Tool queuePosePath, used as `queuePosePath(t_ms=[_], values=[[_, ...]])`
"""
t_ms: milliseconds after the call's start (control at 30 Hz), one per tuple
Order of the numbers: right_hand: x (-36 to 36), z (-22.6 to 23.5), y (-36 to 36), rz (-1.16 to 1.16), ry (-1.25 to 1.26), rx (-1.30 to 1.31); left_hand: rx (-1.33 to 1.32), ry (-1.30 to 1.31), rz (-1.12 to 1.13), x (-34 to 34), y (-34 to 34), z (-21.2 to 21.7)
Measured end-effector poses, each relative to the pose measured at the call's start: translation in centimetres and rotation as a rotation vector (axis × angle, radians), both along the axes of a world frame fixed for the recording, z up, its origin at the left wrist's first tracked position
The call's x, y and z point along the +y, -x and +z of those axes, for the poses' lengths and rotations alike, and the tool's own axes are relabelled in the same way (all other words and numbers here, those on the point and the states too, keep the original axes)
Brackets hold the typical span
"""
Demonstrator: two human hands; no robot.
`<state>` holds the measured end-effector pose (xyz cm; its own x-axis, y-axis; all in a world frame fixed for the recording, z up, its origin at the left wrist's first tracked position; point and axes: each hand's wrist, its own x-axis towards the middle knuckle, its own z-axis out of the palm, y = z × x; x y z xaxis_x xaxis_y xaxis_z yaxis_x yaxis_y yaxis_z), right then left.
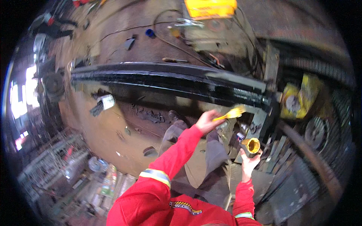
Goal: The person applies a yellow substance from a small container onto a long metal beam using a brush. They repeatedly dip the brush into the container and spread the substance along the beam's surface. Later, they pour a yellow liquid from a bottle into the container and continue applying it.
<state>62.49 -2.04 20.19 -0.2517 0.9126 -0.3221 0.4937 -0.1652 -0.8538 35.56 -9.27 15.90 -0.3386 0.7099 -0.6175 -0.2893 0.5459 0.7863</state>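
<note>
My left hand (208, 121) is closed round the handle of a paintbrush (235, 112), whose bristles look coated in yellow paint and point to the right. In my right hand (249, 161) sits a small open can (251, 144) with yellow paint inside and on its rim. Brush and can are apart, the brush being farther off and a little to the left. Beyond both hands a long, glossy black steel beam (162, 77) runs across from left to right. The brush is near the beam's right end without clearly touching it.
A yellow case (211, 8), a blue cup (150, 33), a screwdriver (174, 60) and cables lie past the beam. A yellow bag (296, 100) stands right, near metal strips (277, 150). Left are a white container (108, 101) and cluttered racks (56, 165). Another person (52, 26) is far left.
</note>
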Motion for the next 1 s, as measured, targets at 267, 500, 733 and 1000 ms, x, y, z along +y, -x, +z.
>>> queuePosePath(t_ms=[267, 500, 733, 1000], values=[[-2.7, 12.2, 15.6, 0.294, -0.244, 0.175, -0.355, -0.095, 1.032, -32.8, 10.0, 9.1], [-11.9, 18.9, 32.5, 0.473, -0.379, -0.005, 0.049, 0.653, 0.983, -52.5, 11.5, 5.9], [-19.3, 24.6, 46.1, 0.652, -0.371, 0.156, -0.147, 0.659, 1.164, -62.9, 6.9, 4.5], [-17.8, 32.5, 52.5, 0.622, -0.252, 0.419, -0.420, 0.445, 1.225, -62.1, 7.4, 11.3]])
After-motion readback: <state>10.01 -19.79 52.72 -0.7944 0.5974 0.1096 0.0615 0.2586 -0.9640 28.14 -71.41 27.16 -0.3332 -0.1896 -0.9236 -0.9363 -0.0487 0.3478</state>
